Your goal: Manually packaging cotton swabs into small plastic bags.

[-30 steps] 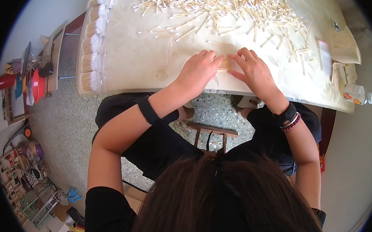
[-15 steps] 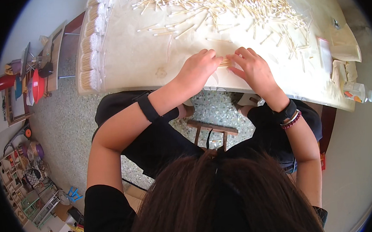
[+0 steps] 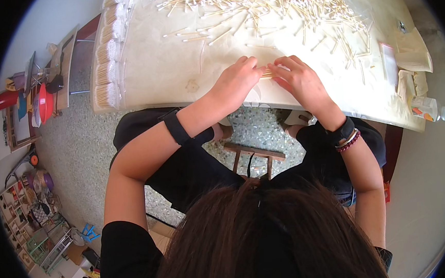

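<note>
Between my hands, close to the table's near edge, is a small bundle of cotton swabs (image 3: 267, 74), its sticks lying left to right. My left hand (image 3: 240, 81) closes its fingers on the bundle's left end. At the other end, my right hand (image 3: 295, 77) has its thumb and bent fingers around the sticks, partly hiding them. Beyond my hands a large loose heap of cotton swabs (image 3: 275, 1) spreads over the table (image 3: 160, 66), with stray ones scattered toward me.
Clear bags packed with swabs (image 3: 106, 75) line the table's left edge. At the right lie a flat clear bag (image 3: 388, 65), a beige cloth-like item (image 3: 414, 58) and a clear plastic bottle (image 3: 428, 109) on its side. Below the table shows a wooden stool (image 3: 254, 151).
My right hand has shifted slightly left along the bundle, and its fingers have drawn closer to my left hand. The left hand stays nearly in place.
</note>
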### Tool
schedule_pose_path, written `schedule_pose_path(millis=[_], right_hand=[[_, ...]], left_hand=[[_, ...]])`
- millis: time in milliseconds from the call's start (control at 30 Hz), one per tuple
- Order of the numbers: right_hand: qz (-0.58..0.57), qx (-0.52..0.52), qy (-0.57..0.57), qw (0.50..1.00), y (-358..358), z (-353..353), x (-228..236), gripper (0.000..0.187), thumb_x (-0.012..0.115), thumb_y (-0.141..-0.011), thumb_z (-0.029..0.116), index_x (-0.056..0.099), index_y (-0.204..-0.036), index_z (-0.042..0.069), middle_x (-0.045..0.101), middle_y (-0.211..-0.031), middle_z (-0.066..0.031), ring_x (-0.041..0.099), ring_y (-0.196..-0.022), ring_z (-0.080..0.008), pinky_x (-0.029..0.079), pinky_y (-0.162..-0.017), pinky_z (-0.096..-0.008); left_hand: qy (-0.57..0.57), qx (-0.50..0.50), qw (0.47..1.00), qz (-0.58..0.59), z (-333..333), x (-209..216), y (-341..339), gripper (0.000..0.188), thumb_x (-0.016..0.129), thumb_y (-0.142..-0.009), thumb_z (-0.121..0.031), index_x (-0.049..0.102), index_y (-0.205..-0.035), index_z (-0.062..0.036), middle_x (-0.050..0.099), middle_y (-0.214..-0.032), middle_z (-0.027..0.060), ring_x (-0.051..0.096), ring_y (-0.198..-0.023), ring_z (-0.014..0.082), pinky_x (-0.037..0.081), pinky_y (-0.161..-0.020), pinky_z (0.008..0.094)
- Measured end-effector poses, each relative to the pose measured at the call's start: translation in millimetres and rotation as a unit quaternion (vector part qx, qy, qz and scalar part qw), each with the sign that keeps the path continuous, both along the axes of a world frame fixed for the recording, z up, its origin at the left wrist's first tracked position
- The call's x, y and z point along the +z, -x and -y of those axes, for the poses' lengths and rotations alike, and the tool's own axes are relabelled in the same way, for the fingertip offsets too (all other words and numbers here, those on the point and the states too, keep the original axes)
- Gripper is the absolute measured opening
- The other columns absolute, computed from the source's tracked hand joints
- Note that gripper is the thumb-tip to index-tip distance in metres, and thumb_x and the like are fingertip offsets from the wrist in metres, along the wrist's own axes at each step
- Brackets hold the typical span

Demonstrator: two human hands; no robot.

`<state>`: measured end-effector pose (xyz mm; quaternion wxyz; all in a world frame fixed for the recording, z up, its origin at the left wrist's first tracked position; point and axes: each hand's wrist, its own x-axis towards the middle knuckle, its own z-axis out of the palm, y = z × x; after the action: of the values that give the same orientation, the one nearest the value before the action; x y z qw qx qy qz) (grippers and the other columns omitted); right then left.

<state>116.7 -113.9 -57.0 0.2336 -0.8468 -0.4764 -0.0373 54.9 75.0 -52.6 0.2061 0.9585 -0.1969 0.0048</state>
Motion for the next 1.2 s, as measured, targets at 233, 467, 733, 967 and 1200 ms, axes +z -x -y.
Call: schedule_pose_path(millis=[233, 467, 733, 967, 1200], right_hand=[[-0.050, 0.014, -0.006, 0.999, -1, -1, 2, 0.021, 0.061, -0.074, 0.009, 0.060, -0.094, 0.006, 0.054, -0.087, -0.0055, 0.054, -0.085, -0.0218, 0.048, -0.073, -0.0325], [-0.041, 0.009, -0.001, 0.999, 1, -6, -2, 0.012, 0.061, -0.072, 0.007, 0.055, -0.082, 0.005, 0.051, -0.081, -0.0077, 0.054, -0.082, -0.0229, 0.048, -0.070, -0.0325], [-0.034, 0.011, 0.006, 0.999, 0, -9, -6, 0.016, 0.063, -0.067, 0.006, 0.052, -0.079, 0.005, 0.050, -0.079, -0.0081, 0.054, -0.080, -0.0228, 0.048, -0.070, -0.0319], [0.046, -0.013, 0.042, 0.998, 4, -14, -14, 0.012, 0.058, -0.067, 0.006, 0.051, -0.076, 0.005, 0.049, -0.077, -0.0071, 0.053, -0.077, -0.0203, 0.048, -0.068, -0.0290], [0.088, -0.063, 0.071, 0.992, 7, -23, -26, 0.010, 0.056, -0.067, 0.006, 0.050, -0.076, 0.006, 0.048, -0.078, -0.0068, 0.052, -0.078, -0.0199, 0.048, -0.068, -0.0285]], left_hand=[[-0.010, -0.008, 1.000, 0.014, 2, -1, 0, 0.020, 0.055, -0.078, -0.008, 0.061, -0.097, -0.0037, 0.050, -0.084, 0.0094, 0.051, -0.084, 0.0233, 0.046, -0.069, 0.0323], [-0.015, 0.010, 1.000, 0.014, 3, -5, -2, 0.012, 0.054, -0.081, -0.011, 0.064, -0.079, -0.0037, 0.051, -0.076, 0.0102, 0.053, -0.073, 0.0255, 0.046, -0.064, 0.0343], [0.044, 0.014, 0.999, 0.006, 2, -6, -4, 0.010, 0.056, -0.078, -0.007, 0.065, -0.080, -0.0037, 0.051, -0.075, 0.0133, 0.054, -0.073, 0.0274, 0.044, -0.062, 0.0369], [0.069, 0.013, 0.998, 0.008, 1, -12, -6, 0.010, 0.056, -0.076, -0.005, 0.065, -0.079, -0.0033, 0.051, -0.071, 0.0136, 0.053, -0.070, 0.0279, 0.044, -0.062, 0.0368], [0.064, 0.015, 0.998, 0.006, 1, -13, -7, 0.008, 0.058, -0.075, -0.004, 0.065, -0.079, -0.0026, 0.051, -0.071, 0.0139, 0.053, -0.069, 0.0289, 0.043, -0.061, 0.0375]])
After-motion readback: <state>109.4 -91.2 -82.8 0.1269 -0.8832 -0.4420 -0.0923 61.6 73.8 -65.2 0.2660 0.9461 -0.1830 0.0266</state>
